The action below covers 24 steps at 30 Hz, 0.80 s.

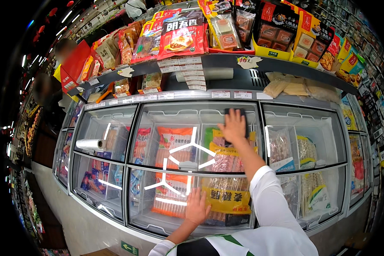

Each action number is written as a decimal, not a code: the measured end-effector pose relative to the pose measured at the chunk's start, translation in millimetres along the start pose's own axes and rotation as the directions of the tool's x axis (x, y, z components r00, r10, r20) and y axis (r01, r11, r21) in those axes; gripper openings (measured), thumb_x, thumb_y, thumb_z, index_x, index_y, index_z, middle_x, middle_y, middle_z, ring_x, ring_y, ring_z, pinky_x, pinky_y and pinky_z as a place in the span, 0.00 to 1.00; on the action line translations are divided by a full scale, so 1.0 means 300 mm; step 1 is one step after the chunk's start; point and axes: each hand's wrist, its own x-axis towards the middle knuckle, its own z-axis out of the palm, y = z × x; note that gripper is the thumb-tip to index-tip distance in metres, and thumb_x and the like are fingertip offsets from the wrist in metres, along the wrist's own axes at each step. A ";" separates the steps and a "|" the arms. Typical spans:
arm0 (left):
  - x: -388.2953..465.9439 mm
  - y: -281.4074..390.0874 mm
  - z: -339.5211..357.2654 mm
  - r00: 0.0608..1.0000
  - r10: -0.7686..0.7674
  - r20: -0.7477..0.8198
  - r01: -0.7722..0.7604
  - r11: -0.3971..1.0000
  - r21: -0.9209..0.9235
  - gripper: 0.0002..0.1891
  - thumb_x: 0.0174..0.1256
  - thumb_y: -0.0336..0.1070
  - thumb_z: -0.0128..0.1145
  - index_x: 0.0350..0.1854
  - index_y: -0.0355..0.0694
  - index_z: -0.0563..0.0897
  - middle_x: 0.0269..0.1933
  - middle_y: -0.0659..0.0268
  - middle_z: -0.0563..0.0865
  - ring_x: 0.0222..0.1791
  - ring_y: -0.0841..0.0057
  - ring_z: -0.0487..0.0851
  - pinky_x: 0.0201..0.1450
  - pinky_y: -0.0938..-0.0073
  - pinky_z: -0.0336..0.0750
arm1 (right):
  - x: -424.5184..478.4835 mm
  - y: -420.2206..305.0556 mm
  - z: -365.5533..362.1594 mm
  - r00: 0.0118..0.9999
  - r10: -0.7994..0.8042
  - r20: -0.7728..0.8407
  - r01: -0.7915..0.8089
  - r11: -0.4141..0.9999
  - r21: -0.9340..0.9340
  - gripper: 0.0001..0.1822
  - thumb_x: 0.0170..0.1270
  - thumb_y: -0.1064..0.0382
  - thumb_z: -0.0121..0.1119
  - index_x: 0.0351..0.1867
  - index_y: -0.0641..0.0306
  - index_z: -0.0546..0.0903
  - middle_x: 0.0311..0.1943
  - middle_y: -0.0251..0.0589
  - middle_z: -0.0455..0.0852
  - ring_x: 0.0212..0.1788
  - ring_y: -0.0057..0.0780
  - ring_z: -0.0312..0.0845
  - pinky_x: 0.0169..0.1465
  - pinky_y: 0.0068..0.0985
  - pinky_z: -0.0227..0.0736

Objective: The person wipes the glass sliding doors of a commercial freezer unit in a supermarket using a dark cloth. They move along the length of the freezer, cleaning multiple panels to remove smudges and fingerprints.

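Observation:
My right hand [234, 126] lies flat on a dark cloth [246, 128], pressing it to the upper glass lid [171, 116] of a chest freezer. Much of the cloth is hidden beneath my palm and fingers. Lower down, my left hand [197, 206] rests on the lower glass lid [140, 214] with its fingers somewhat apart and nothing in it. Under the glass lie orange-and-clear bags of sausages [174, 134] and a yellow-and-clear bag of sausages [227, 195]. Bright ceiling lights reflect in the panes.
Packaged hotpot seasoning [182, 35] lines the shelf [220, 60] above the freezer. Beneath it are a plastic bag roll [208, 75] and bagged dry noodles [294, 86]. Another roll of bags [90, 144] sits on the left lid. Two people stand at the far left.

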 end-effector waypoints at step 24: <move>-0.010 -0.031 0.035 0.995 0.039 -0.088 -0.038 0.999 0.007 0.32 0.66 0.46 0.58 0.70 0.34 0.70 0.76 0.43 0.62 0.78 0.45 0.55 0.78 0.45 0.50 | -0.880 0.316 -0.214 0.842 0.417 0.342 -0.118 -0.477 0.871 0.14 0.72 0.65 0.56 0.54 0.69 0.81 0.45 0.36 0.86 0.45 0.22 0.83 0.50 0.22 0.78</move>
